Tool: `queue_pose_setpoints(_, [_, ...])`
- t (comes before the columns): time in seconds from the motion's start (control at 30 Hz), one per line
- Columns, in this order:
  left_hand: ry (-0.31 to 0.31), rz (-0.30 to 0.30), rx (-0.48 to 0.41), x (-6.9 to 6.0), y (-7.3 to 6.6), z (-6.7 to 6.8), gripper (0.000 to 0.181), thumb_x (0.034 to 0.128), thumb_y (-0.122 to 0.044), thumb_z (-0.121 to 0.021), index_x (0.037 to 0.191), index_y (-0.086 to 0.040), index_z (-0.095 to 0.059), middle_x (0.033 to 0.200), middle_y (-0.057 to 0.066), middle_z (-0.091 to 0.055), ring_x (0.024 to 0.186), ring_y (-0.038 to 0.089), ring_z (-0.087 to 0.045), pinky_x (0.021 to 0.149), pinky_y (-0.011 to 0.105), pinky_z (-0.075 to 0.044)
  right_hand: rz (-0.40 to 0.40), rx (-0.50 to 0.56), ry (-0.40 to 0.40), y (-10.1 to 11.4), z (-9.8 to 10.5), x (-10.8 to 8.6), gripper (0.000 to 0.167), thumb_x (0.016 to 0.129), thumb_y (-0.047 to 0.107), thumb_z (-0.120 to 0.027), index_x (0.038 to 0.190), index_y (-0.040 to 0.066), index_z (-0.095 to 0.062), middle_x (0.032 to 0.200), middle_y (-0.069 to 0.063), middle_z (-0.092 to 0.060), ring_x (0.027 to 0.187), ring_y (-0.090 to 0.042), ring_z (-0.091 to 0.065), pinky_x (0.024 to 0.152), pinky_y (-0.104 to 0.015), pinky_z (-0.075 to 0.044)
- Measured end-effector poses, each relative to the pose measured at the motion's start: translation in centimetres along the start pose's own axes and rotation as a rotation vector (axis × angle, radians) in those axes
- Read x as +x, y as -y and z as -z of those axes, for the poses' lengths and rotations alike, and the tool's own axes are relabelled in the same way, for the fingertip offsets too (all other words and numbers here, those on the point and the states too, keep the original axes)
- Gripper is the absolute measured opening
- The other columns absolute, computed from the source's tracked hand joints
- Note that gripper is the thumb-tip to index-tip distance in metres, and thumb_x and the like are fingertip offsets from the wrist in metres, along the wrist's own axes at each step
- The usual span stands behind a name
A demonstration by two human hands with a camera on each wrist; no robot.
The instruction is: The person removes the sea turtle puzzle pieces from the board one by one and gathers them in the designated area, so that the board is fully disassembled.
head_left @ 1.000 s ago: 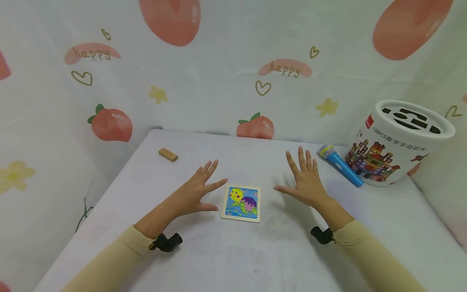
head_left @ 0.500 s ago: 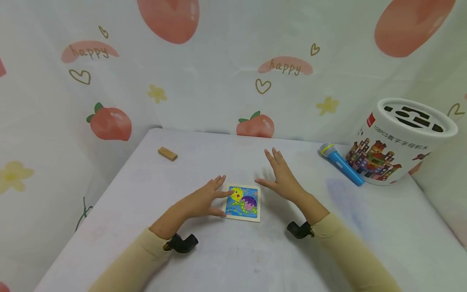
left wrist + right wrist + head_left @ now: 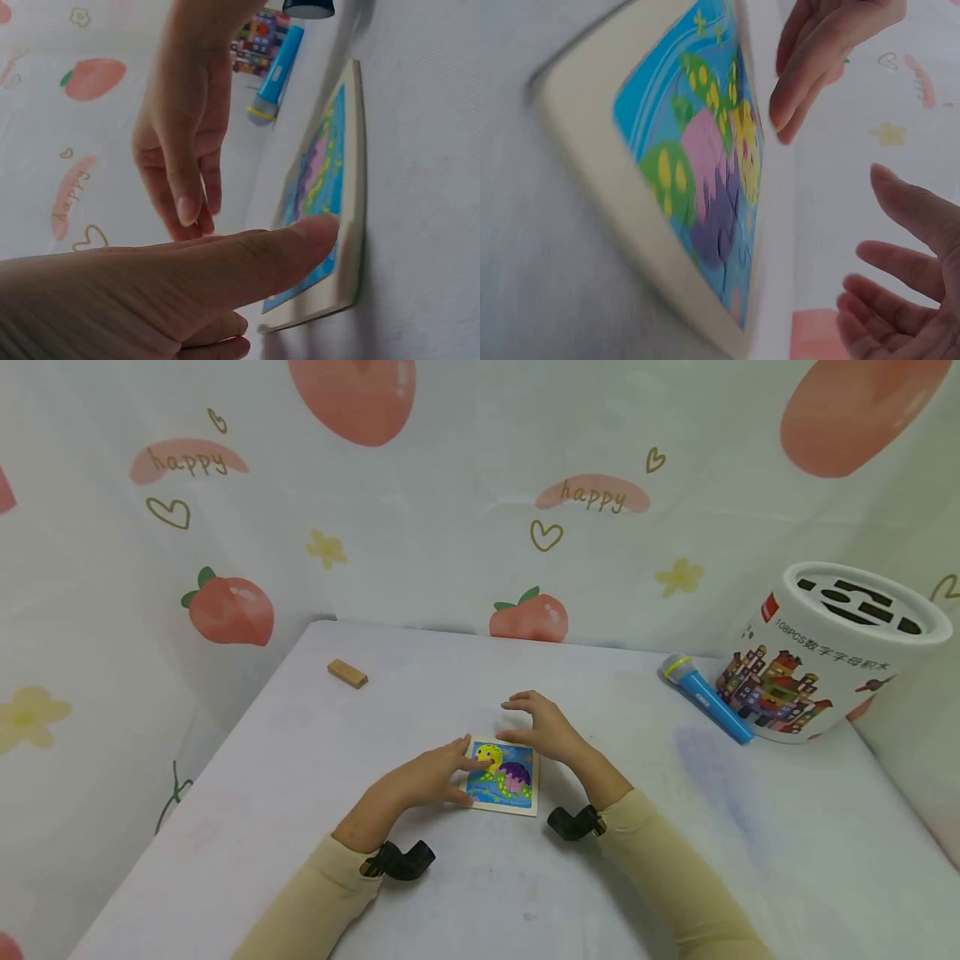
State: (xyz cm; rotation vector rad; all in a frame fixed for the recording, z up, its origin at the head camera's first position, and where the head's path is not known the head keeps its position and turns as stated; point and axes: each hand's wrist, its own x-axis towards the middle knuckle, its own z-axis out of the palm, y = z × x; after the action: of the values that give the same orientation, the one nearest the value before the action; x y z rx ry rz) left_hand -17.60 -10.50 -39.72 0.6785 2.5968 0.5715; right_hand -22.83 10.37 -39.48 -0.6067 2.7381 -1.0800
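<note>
Thumb and fingers spread, the left hand [image 3: 427, 777] of a person in tan sleeves [image 3: 315, 902] reaches over the left edge of a turtle puzzle [image 3: 510, 781] lying flat mid-table, though whether it touches cannot be told. The right hand [image 3: 551, 732], loosely bent with thumb and fingers apart, hovers by the puzzle's far right corner. Beyond, on the white table [image 3: 465, 893], a wooden block [image 3: 347, 673] lies at left and a blue microphone [image 3: 708, 699] at right, just beside a white bucket [image 3: 855, 668], before a peach-print cloth [image 3: 450, 510].
</note>
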Motion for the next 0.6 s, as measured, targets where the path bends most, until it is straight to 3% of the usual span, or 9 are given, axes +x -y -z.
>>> queue_pose_setpoints(0.17, [0.003, -0.015, 0.001, 0.3, 0.2, -0.4, 0.055, 0.0793, -0.028, -0.074, 0.131, -0.022, -0.056, 0.153, 0.019, -0.023, 0.141, 0.034, -0.025, 0.111, 0.049, -0.029, -0.012, 0.111, 0.116, -0.2, -1.4, 1.1, 0.042, 0.082, 0.019, -0.072, 0.118, 0.0, -0.063, 0.117, -0.015, -0.063, 0.107, -0.028, -0.059, 0.094, -0.04, -0.049])
queue_pose_setpoints(0.3, [0.007, -0.025, -0.009, 0.4, 0.5, -0.6, 0.053, 0.0799, -0.029, -0.073, 0.129, -0.019, -0.058, 0.152, 0.019, -0.025, 0.14, 0.034, -0.026, 0.111, 0.048, -0.029, -0.009, 0.123, 0.176, -0.3, -2.1, 1.7, 0.037, 0.081, 0.017, -0.073, 0.112, -0.002, -0.066, 0.106, -0.013, -0.068, 0.093, -0.02, -0.063, 0.084, -0.031, -0.053])
queue_pose_setpoints(0.6, [0.005, -0.063, -0.008, 0.2, 0.8, -0.5, 0.054, 0.0799, -0.029, -0.073, 0.129, -0.015, -0.057, 0.152, 0.02, -0.022, 0.141, 0.033, -0.024, 0.11, 0.048, -0.031, -0.005, 0.102, 0.189, 0.3, -3.2, 2.3, 0.024, 0.08, 0.013, -0.073, 0.1, -0.001, -0.069, 0.095, -0.01, -0.07, 0.082, -0.014, -0.064, 0.076, -0.025, -0.054])
